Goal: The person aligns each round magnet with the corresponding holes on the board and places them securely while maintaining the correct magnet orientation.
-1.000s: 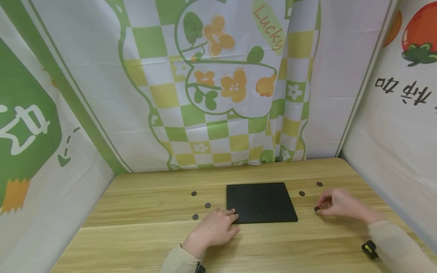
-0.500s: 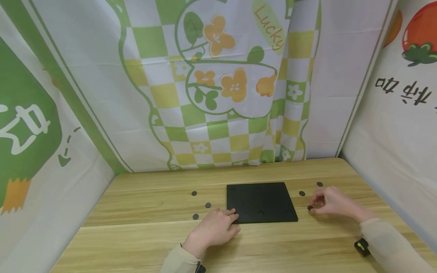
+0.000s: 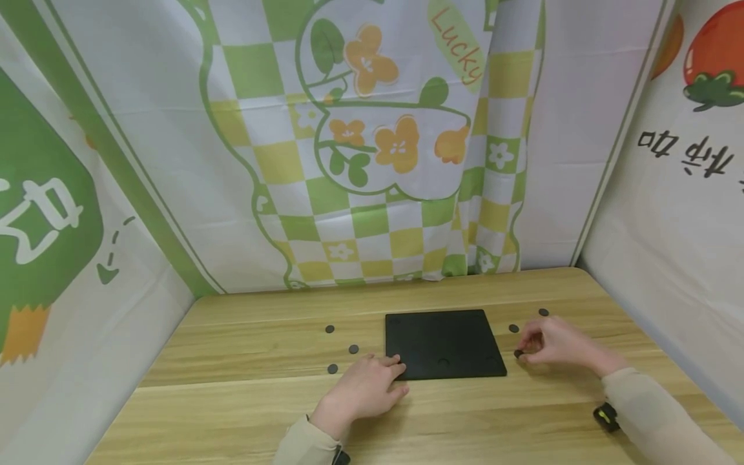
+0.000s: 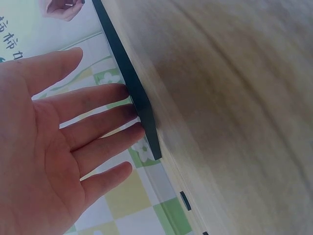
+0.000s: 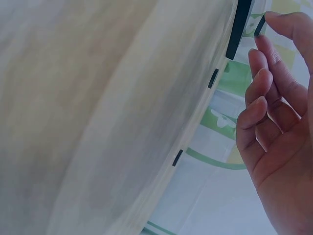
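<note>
A flat black rectangular board (image 3: 450,339) lies on the wooden table, with faint round marks on its surface. On its front left corner rest the fingertips of my left hand (image 3: 367,387); in the left wrist view that hand's fingers (image 4: 100,132) are straight and spread against the board's edge (image 4: 134,88). To the right of the board, my right hand (image 3: 558,342) pinches a small black disc (image 3: 518,354) between thumb and forefinger. In the right wrist view the pinched disc (image 5: 260,25) appears edge-on, above the table and close to the board's corner (image 5: 239,34).
Three more black discs lie left of the board: a back disc (image 3: 330,329), a middle disc (image 3: 354,349) and a front disc (image 3: 332,369). On the right lie a nearer disc (image 3: 514,328) and a farther disc (image 3: 543,312). Printed curtains (image 3: 383,213) enclose the table (image 3: 261,349).
My right hand has moved left toward the board, carrying the pinched disc with it. The left hand and the board have stayed in place.
</note>
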Available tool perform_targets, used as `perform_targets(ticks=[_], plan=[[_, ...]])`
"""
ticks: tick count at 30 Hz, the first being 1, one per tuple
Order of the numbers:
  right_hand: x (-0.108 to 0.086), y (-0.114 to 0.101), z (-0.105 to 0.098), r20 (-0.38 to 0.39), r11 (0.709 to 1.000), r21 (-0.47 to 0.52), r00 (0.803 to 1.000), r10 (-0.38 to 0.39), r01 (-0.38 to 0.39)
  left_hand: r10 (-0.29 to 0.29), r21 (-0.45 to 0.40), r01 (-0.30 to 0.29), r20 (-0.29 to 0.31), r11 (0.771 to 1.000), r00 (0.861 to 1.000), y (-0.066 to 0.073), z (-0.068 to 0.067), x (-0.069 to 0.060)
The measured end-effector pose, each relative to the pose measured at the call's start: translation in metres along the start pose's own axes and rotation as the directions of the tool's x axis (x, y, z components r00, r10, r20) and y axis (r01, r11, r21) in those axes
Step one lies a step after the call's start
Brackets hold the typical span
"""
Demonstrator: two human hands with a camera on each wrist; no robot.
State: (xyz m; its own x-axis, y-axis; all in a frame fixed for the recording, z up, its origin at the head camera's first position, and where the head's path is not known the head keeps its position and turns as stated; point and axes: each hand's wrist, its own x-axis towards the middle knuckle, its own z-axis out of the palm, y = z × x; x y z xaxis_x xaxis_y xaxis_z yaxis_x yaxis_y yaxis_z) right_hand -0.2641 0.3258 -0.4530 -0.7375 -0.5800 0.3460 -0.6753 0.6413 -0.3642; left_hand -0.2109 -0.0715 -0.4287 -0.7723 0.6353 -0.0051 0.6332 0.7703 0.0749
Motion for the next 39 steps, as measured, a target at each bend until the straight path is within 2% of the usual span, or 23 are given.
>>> perform_targets(ticks=[17, 28, 39], plan=[[0.014, -0.007, 0.006, 0.006, 0.999, -0.007, 0.999, -0.035, 0.035, 0.006, 0.004, -0.006, -0.003, 1.000, 1.000, -0.001, 0.002, 0.002], [0.021, -0.013, 0.010, 0.043, 0.999, 0.031, 0.999, -0.016, 0.015, 0.013, 0.005, -0.013, -0.010, 1.000, 1.000, -0.001, 0.002, 0.002], [0.025, -0.018, 0.012, 0.064, 1.000, 0.013, 0.998, -0.021, 0.021, 0.011, 0.018, -0.011, -0.008, 1.000, 1.000, -0.001, 0.002, 0.002]])
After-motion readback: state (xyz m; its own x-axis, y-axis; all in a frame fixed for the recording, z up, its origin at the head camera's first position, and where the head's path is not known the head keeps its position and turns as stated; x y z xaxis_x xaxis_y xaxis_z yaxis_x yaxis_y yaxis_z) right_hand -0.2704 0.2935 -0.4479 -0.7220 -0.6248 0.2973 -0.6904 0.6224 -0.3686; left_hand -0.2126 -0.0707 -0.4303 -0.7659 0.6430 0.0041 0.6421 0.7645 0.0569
